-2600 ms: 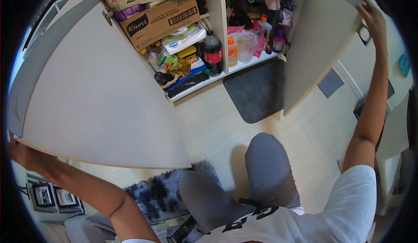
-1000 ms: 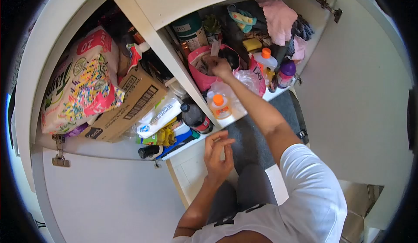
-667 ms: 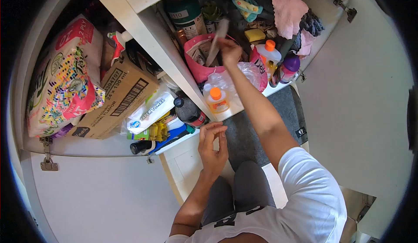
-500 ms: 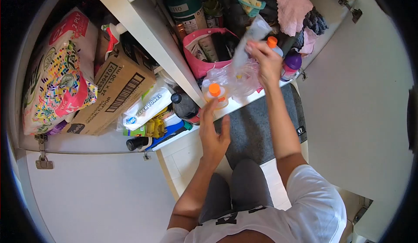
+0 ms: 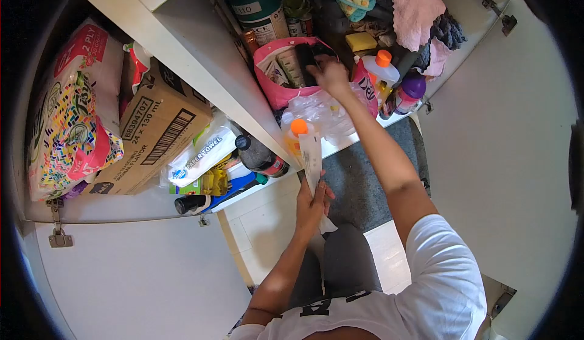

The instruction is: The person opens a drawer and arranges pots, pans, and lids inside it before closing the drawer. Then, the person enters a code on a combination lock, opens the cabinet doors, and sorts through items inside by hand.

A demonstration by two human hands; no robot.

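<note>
My left hand point(image 5: 312, 203) is closed around a long, flat white packet point(image 5: 311, 157), held upright in front of the cabinet shelf. The packet's upper end overlaps an orange-capped bottle point(image 5: 298, 128) standing at the shelf edge. My right hand point(image 5: 332, 75) reaches into an open pink bag point(image 5: 275, 96). Its fingers are bent against a black object point(image 5: 305, 60) in there; the fingertips are partly hidden. Beside that object, pale packages point(image 5: 289, 66) stand in the bag. Crumpled clear plastic point(image 5: 316, 113) lies in front, below my right wrist.
A fire extinguisher point(image 5: 255, 8) stands behind the bag. To the right are another orange-capped bottle point(image 5: 382, 66), a purple-capped bottle point(image 5: 411, 90) and hanging pink cloths point(image 5: 417, 11). A divider point(image 5: 213, 60) separates the left compartment, with its cardboard box point(image 5: 155, 133) and paper towel pack point(image 5: 204, 151). Cabinet doors stand open both sides.
The white packet has passed from my right hand to my left, which has drawn back slightly toward me. My right hand has moved left into the pink bag. A yellow sponge is now uncovered.
</note>
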